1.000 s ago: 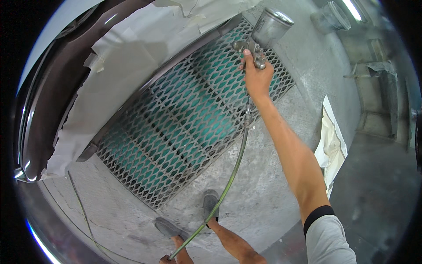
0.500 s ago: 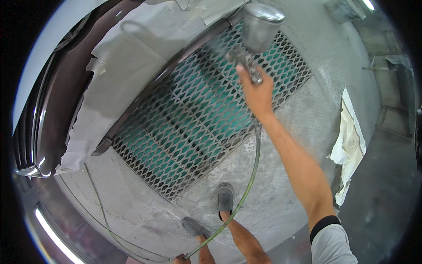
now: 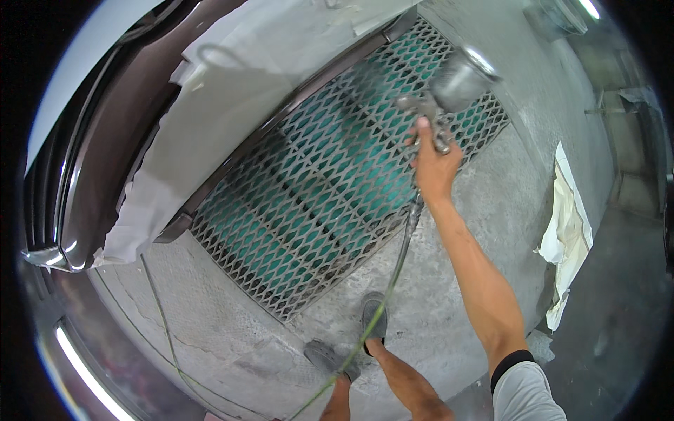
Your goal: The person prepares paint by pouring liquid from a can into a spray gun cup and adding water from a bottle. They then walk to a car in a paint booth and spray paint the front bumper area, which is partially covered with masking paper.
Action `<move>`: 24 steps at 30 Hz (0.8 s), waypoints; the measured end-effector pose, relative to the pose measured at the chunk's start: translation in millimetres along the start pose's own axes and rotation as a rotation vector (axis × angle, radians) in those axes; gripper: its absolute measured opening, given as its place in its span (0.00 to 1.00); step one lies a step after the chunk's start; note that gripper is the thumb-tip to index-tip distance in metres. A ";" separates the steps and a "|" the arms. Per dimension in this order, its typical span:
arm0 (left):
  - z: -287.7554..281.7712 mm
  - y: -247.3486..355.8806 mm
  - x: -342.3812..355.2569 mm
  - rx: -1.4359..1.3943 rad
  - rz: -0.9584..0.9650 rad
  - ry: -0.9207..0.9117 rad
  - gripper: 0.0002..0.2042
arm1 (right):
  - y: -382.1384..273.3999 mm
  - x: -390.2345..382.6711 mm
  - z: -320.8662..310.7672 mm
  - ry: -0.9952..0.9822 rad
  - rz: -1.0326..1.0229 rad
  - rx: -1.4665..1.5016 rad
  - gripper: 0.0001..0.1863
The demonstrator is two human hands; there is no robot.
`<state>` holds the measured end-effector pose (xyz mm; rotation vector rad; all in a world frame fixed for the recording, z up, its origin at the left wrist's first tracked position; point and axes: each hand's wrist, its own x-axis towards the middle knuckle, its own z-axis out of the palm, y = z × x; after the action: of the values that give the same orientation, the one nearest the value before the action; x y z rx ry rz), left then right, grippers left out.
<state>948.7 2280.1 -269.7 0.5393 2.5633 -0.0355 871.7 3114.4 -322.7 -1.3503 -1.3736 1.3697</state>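
Note:
My right hand [image 3: 438,167] is wrapped around the handle of a metal spray gun [image 3: 425,109], thumb near its top. The gun's silver cup [image 3: 462,78] leans up and to the right, slightly blurred. From below the grip an air hose [image 3: 394,277], dark near the gun and green farther down, runs to the lower edge. Left of the gun is a vehicle's dark lower trim strip [image 3: 279,118], apart from the gun. Above that strip, pale masking paper [image 3: 232,116] covers part of the dark brown bodywork [image 3: 105,158]. My left hand is out of view.
A metal floor grate [image 3: 309,203] with green material beneath lies under the gun. Crumpled paper [image 3: 567,231] is on the floor at right. A thin hose [image 3: 163,309] trails at lower left. A clear container [image 3: 554,19] stands at far right. My shoes [image 3: 374,313] are below the grate.
My right hand and the spray gun have moved right and slightly down, and the cup tilts more to the right. My left hand, at the hose by the lower edge before, has left view.

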 end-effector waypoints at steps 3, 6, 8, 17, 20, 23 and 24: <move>-30.7 18.3 50.4 -0.046 -0.143 0.033 0.11 | 11.5 -3.4 5.1 0.214 -0.113 -0.014 0.16; -50.3 -19.6 84.1 0.036 -0.217 -0.084 0.09 | 13.5 -18.1 17.9 0.223 -0.087 0.036 0.16; -36.6 -70.0 93.1 0.196 -0.160 -0.057 0.09 | 23.4 -39.9 30.9 0.172 -0.078 0.087 0.17; -87.8 -168.8 64.5 -0.008 -0.330 0.034 0.11 | 40.0 -184.8 83.9 -0.328 0.063 0.110 0.17; -98.8 -173.3 59.8 -0.067 -0.274 0.033 0.08 | 50.8 -185.3 84.4 -0.402 0.125 0.187 0.17; -98.8 -83.4 63.8 0.074 -0.284 0.167 0.09 | 68.1 -162.1 85.5 -0.330 0.101 0.212 0.16; -91.4 -74.3 67.5 0.036 -0.309 0.191 0.09 | 73.7 -148.1 83.0 -0.277 0.082 0.215 0.16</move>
<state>823.0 2248.3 -229.5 0.1610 2.8149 -0.1448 825.4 2945.5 -382.6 -1.1168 -1.3117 1.7583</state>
